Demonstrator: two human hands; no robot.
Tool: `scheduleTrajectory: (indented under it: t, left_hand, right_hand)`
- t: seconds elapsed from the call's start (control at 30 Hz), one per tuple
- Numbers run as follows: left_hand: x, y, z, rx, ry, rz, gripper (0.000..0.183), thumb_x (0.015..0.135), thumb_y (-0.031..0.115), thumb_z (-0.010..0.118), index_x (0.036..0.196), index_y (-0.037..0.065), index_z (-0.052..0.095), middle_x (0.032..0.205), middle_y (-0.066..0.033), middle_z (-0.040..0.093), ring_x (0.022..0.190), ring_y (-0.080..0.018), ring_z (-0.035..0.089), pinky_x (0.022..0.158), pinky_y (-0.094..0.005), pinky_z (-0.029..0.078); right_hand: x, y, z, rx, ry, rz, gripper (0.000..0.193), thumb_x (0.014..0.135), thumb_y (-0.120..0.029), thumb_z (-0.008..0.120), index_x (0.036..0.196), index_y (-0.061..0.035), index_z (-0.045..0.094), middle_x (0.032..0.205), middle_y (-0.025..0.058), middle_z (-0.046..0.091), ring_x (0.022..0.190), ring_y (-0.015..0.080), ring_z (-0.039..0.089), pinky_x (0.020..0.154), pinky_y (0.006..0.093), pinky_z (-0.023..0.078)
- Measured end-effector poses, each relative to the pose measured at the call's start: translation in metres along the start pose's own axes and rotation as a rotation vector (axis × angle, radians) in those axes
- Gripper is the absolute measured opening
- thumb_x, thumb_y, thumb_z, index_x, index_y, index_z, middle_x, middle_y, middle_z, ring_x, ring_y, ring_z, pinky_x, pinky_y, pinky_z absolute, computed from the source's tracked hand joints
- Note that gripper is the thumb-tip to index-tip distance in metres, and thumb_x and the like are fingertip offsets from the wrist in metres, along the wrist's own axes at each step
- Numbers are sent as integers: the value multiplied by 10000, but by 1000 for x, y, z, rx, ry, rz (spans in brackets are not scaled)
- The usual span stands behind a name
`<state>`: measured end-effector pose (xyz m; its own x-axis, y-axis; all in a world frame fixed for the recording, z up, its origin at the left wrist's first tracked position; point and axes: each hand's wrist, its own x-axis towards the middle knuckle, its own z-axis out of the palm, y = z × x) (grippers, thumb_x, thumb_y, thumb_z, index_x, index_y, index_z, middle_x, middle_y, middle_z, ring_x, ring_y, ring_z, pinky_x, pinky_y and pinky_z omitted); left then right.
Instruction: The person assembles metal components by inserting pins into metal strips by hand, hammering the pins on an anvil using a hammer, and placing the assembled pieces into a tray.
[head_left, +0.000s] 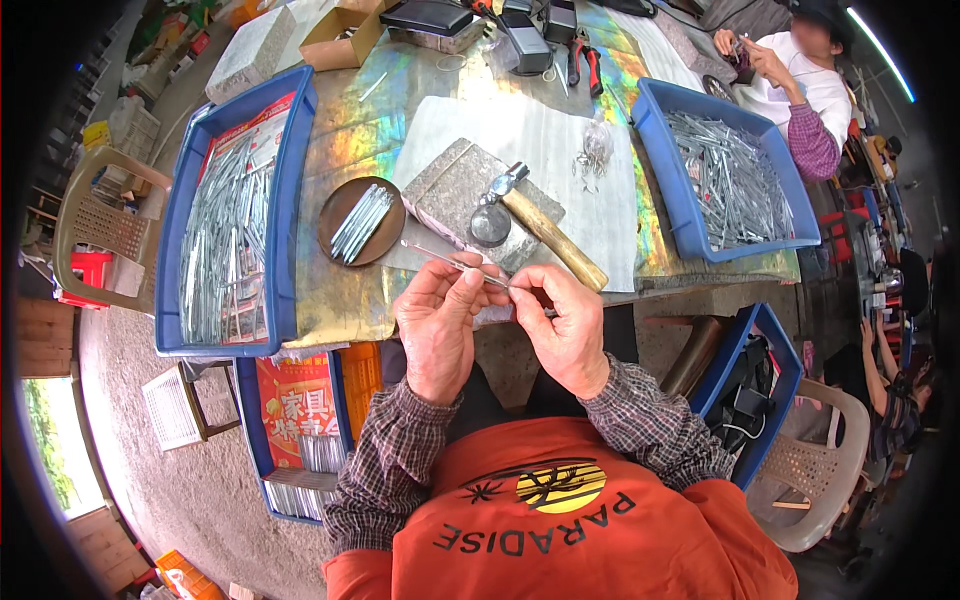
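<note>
My left hand (440,330) pinches a thin metal rod (430,253) between thumb and fingers, its far end pointing up and left. At the rod's near end, the fingertips of my right hand (565,335) are pressed together; whatever else they pinch is too small to make out. Just beyond both hands lies a grey stone block (445,185), with a small round metal piece (490,226) on it. A wooden-handled hammer (552,235) rests across the block, its handle reaching toward my right hand. Left of the block, a round brown dish (329,235) carries several metal rods (362,224).
Blue trays full of metal rods stand at the left (285,200) and right (650,120). A loose clear bag (597,145) lies on white paper. Red-handled pliers (594,72) and a cardboard box (340,50) are at the back. A person (815,80) sits at the far right.
</note>
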<state>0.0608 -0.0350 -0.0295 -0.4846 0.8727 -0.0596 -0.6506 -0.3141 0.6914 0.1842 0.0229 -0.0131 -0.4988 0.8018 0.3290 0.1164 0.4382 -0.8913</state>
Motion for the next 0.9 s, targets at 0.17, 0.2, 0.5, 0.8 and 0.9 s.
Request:
scheduleTrajectory:
  t: [0.17,0.2,0.5,0.8,0.9]
  left_hand:
    - [0,-4,-1,72,-11,70,123,887,4,592,1001,-40,579,930,-144,657,754,-177,648,700,-300,549]
    - [0,-5,-1,71,-14,71,123,887,4,592,1001,-40,579,930,-144,657,754,-177,648,700,-300,549]
    - [7,-3,-2,77,-24,49,126,911,27,563,1025,-26,568,937,-153,647,778,-208,655,703,-321,565]
    - [29,17,2,125,-58,68,118,930,44,538,1029,-19,540,919,-140,637,775,-185,645,690,-298,562]
    - [42,21,4,333,-62,182,96,920,14,538,1004,-30,549,910,-127,632,748,-142,621,663,-245,530]
  right_hand:
    - [0,3,4,-64,13,-80,84,822,35,594,891,3,560,757,126,561,637,272,585,557,327,451]
    - [2,2,5,-83,37,-97,58,834,43,587,876,10,567,741,98,561,604,196,577,533,285,447]
    - [5,3,5,-34,76,-48,35,845,35,605,875,21,592,739,52,585,593,98,574,520,227,452]
    - [13,-2,-4,-4,48,-71,67,828,37,623,877,16,584,726,72,557,578,129,565,503,253,432]
    - [14,-2,-10,-29,47,-77,65,827,39,623,876,20,583,732,69,562,585,122,567,503,243,431]
